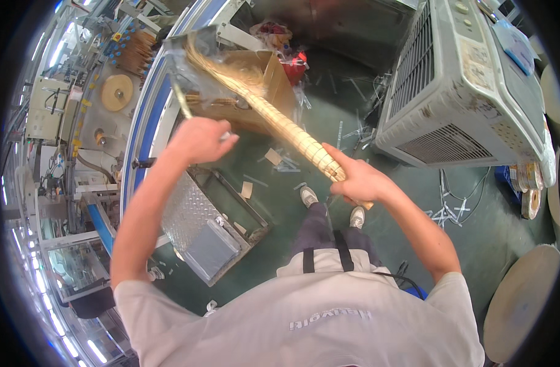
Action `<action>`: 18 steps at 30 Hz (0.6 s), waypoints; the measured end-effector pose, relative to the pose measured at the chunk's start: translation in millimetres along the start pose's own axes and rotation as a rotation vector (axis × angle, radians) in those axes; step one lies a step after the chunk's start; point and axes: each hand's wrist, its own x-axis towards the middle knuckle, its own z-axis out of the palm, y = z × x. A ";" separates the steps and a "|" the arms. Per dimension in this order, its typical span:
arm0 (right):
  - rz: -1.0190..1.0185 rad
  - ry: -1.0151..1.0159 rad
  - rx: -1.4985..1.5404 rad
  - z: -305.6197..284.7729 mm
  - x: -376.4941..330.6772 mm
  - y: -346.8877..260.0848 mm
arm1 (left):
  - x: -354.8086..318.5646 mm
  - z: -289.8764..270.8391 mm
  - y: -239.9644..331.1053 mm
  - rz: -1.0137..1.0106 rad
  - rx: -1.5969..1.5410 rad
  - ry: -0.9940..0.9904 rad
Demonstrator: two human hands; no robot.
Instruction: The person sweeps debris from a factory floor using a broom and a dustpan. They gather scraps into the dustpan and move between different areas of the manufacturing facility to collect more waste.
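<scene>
My right hand (360, 178) is wrapped round the thick bound handle of a straw broom (283, 124). The broom slants up and to the left, and its loose bristles reach a grey dustpan (197, 44) that is blurred by motion. My left hand (200, 140) is closed round the dustpan's thin stick handle (182, 101). Both the pan and the broom's bristle end are over an open cardboard box (280, 82). Clear plastic scraps seem to hang by the pan, but the blur hides their exact shape.
A large worn air-cooler unit (439, 104) stands at the right. Machinery with a blue-edged frame (136, 128) runs along the left. A low metal step (212, 226) lies near my feet. Plastic strips (286, 165) and cardboard pieces litter the green floor. Tape rolls (527, 189) sit far right.
</scene>
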 end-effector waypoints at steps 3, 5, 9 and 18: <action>0.012 0.116 -0.210 4.3 15.4 2.4 | 20.9 85.5 -28.4 0.031 0.100 -0.305; -0.012 0.200 -0.331 13.7 16.5 14.3 | 24.6 124.7 -35.2 0.074 0.138 -0.470; 0.076 0.321 -0.510 18.0 1.4 30.4 | 31.0 179.9 -34.0 0.212 0.220 -0.633; 0.051 0.562 -0.704 21.4 -13.9 46.6 | 49.6 179.6 -0.3 0.208 0.403 -0.732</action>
